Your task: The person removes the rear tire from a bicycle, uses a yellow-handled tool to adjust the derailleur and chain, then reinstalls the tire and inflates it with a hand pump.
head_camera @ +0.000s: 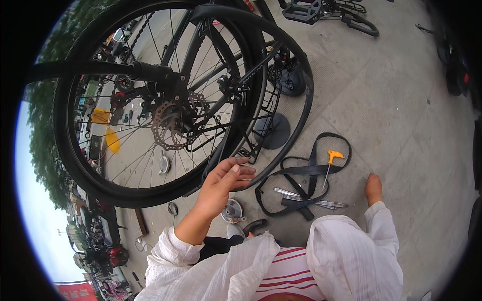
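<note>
My left hand (pixel 230 176) is raised beside the lower rim of a spoked bicycle wheel (pixel 150 193). Its fingers are slightly bent and apart, and nothing shows in them. Behind the fingertips runs a loose black tyre (pixel 309 82), bowed out to the right of the wheel; whether they touch is unclear. A perforated brake disc (pixel 165 129) sits at the hub near the fork. My right hand (pixel 373 187) hangs low on the right, apart from everything; its fingers are mostly hidden. Between my hands, a flat black rubber strip (pixel 312 171) lies looped on the paving.
A yellow-handled hex key (pixel 335 155) lies across the strip, near metal levers (pixel 316 201) and a short black tube (pixel 301 210). A metal brake drum plate (pixel 232 210) is by my foot. Round black bases (pixel 272 131) stand under the wheel; parked scooters (pixel 101 229) line the left.
</note>
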Available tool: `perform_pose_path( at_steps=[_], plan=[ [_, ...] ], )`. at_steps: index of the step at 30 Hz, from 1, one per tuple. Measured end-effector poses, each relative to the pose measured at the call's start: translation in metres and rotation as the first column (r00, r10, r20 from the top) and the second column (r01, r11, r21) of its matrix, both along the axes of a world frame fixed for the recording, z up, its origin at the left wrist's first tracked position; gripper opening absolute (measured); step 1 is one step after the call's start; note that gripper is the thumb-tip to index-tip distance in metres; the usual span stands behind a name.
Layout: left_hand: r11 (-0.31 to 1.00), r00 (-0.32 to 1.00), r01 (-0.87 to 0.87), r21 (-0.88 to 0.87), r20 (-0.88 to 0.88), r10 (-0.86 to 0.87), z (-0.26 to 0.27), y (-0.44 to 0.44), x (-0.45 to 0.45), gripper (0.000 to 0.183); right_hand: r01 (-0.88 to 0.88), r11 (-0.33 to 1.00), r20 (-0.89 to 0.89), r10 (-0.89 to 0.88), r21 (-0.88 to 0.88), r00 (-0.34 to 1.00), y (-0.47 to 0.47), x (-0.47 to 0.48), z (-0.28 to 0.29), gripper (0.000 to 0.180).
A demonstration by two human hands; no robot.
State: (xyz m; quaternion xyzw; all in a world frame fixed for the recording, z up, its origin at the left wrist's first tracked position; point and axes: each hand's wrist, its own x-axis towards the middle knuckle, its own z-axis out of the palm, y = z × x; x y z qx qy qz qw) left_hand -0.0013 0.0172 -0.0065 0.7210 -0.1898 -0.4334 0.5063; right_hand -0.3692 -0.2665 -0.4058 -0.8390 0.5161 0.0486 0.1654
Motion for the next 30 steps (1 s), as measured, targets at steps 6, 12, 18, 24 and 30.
perform_pose_path(
  at_steps=[6, 12, 18, 24, 30],
  plan=[
    [0.963, 0.921, -0.129, -0.236, 0.332, 0.205, 0.046, 0.060, 0.024, 0.035, 0.065, 0.998, -0.026, -0.066, -0.006, 0.998, 0.005, 0.000, -0.001, 0.012],
    [0.940, 0.749, -0.119, -0.319, 0.593, 0.296, 0.075, 0.116, 0.038, 0.033, -0.032, 0.996, -0.208, 0.047, 0.078, 0.977, 0.005, 0.054, 0.080, 0.028],
    [0.873, 0.702, -0.177, -0.455, 0.563, 0.436, 0.077, 0.140, 0.057, 0.029, -0.390, 0.921, 0.141, 0.382, 0.028, 0.913, 0.014, 0.176, 0.207, 0.034],
    [0.916, 0.796, -0.221, -0.334, 0.481, 0.367, 0.057, 0.157, 0.073, 0.028, -0.649, 0.759, 0.240, 0.623, 0.041, 0.744, 0.069, 0.301, 0.301, 0.033],
    [0.987, 0.922, -0.113, -0.115, 0.357, 0.147, 0.025, 0.173, 0.085, 0.030, -0.678, 0.717, 0.012, 0.686, 0.165, 0.728, 0.075, 0.337, 0.231, 0.031]
  ],
)
